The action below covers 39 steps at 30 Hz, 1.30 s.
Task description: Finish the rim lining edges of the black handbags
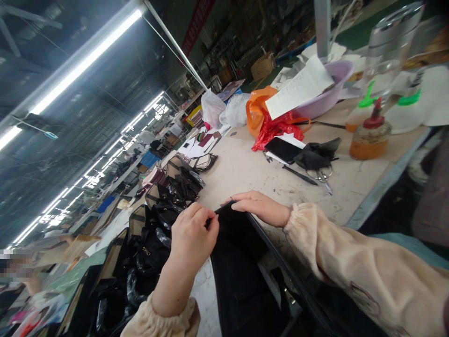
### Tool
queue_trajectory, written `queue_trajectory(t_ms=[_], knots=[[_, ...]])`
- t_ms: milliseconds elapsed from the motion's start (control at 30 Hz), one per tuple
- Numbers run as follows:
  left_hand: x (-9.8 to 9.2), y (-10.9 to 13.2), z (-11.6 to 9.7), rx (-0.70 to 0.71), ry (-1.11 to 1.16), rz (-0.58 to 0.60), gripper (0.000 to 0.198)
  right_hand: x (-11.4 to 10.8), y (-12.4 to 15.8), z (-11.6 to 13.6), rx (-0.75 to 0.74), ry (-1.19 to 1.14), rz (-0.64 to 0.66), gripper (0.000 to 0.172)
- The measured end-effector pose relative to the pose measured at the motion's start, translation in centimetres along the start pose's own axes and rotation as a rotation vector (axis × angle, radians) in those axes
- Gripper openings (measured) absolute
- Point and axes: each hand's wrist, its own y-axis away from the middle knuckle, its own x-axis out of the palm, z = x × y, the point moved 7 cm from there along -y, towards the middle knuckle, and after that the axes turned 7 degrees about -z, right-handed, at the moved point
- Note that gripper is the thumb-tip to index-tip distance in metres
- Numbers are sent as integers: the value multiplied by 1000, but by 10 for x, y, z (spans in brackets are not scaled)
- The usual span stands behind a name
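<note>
A black bag (242, 281) lies in front of me, its mouth facing up toward me and a bit of metal hardware showing near its lower right. My left hand (194, 231) is closed, thumb and fingertips pinching the far left corner of the bag's rim. Beside it, my right hand (259, 207) holds the same far rim, the thumb on the near side and the fingers laid along the edge. Only a small gap separates the two hands. Whatever the left fingertips cover at the rim is hidden.
Several black handbags (145, 252) with plastic-wrapped handles stand in a row to the left. On the worktable (238, 164) are a phone (283, 150), scissors (324, 178), a glue bottle (370, 138), a red plastic bag (278, 131) and a purple basin (324, 98).
</note>
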Motion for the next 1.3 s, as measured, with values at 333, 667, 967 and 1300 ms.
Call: queue_trajectory(t_ms=[333,667,967,1300], knots=[[-1,-1,1,79,64,-91,13,1,-1,-3,37,-22,22,30],[-19,3,16,-39,135,-99,20,-5,-1,-3,43,-4,2,32],[21,-10,10,10,-221,332,32,-2,-1,-5,43,11,11,31],[32,-11,8,-6,-83,338,38,-7,-3,-3,47,23,1,33]])
